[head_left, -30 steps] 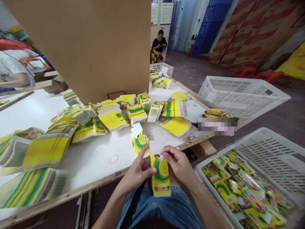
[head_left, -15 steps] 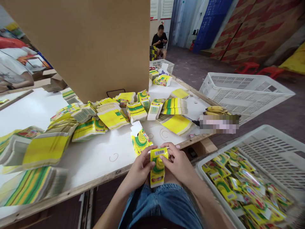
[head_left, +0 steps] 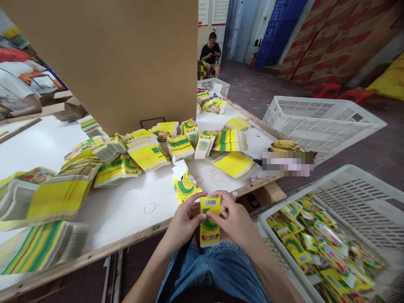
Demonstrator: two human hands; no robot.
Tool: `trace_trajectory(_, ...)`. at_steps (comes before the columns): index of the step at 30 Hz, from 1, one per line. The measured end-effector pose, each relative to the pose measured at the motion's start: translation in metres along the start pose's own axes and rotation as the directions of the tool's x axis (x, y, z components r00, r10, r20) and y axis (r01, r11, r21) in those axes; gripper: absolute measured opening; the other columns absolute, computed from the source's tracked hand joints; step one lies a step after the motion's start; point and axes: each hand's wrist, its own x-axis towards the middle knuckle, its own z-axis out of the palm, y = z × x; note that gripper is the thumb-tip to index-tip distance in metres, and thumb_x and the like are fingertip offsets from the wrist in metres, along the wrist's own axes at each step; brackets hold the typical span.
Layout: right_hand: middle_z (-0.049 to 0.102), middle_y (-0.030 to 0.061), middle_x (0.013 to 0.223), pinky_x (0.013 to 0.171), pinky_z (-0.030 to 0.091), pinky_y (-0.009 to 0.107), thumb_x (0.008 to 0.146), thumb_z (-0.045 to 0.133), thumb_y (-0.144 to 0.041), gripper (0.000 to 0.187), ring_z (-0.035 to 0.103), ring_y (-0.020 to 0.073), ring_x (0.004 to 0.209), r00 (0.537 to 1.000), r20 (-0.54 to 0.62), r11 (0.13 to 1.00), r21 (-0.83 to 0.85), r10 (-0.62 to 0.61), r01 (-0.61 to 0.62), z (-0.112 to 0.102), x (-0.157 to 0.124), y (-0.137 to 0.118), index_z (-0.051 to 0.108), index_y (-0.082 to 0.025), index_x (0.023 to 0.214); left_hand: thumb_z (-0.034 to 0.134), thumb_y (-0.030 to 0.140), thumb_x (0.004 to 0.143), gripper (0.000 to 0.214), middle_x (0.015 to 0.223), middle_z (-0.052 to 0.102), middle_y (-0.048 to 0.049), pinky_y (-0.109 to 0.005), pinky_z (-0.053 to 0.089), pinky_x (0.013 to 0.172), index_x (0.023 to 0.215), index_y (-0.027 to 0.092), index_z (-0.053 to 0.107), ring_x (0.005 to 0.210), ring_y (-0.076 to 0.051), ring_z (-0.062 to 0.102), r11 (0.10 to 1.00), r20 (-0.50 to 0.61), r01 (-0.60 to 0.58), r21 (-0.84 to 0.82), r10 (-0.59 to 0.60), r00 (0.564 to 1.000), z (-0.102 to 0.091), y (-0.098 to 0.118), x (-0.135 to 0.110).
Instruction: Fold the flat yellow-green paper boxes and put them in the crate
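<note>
Between my two hands, just over my lap, is a yellow and green printed card package (head_left: 210, 231) with a barcode on its upper end. My left hand (head_left: 186, 221) pinches its left edge, thumb on the front. From the right side, my right hand (head_left: 232, 214) grips it too, with the thumb pressed on its printed face. Right behind my hands, a small pile of like printed cards (head_left: 186, 185) lies at the table's edge, with white paper sticking out at its top. Whatever is inside the package, if anything, is hidden.
Bundles of printed cards (head_left: 148, 153) cover much of the white table (head_left: 126, 210). A large cardboard sheet (head_left: 135, 63) stands behind them. At right, a white crate (head_left: 265, 223) holds many finished-looking packages; another crate (head_left: 322, 122) and bananas (head_left: 285, 146) are beyond. A person (head_left: 211, 54) sits far back.
My right thumb has moved down and left over the package's face, towards my left thumb. The package now hangs a little straighter. Both hands keep hold of it.
</note>
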Motion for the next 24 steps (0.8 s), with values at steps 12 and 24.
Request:
trace_trajectory(12, 0.045, -0.0059, 0.066, 0.055, 0.037, 0.023, 0.088, 0.052, -0.025, 0.035, 0.046, 0.0121, 0.057, 0.984, 0.051, 0.954, 0.259, -0.171, 0.152, -0.006, 0.000, 0.008, 0.055, -0.017, 0.122, 0.074, 0.020, 0.075, 0.047, 0.104, 0.072, -0.0091, -0.029, 0.053, 0.073, 0.119, 0.021, 0.056, 0.084, -0.021, 0.070, 0.999, -0.114, -0.012, 0.033, 0.016, 0.993, -0.005, 0.002, 0.000)
trace_trajectory(24, 0.066, 0.0072, 0.105, 0.077, 0.049, 0.035, 0.086, 0.056, -0.037, 0.031, 0.063, 0.0229, 0.088, 0.966, -0.254, 0.992, 0.103, -0.040, 0.068, -0.038, -0.022, 0.029, 0.057, -0.024, 0.114, 0.068, 0.027, 0.082, 0.056, 0.119, 0.067, -0.0116, -0.041, 0.048, 0.096, 0.134, 0.024, 0.047, 0.109, -0.026, 0.064, 0.969, -0.106, -0.084, 0.233, 0.111, 0.988, 0.008, 0.005, 0.002)
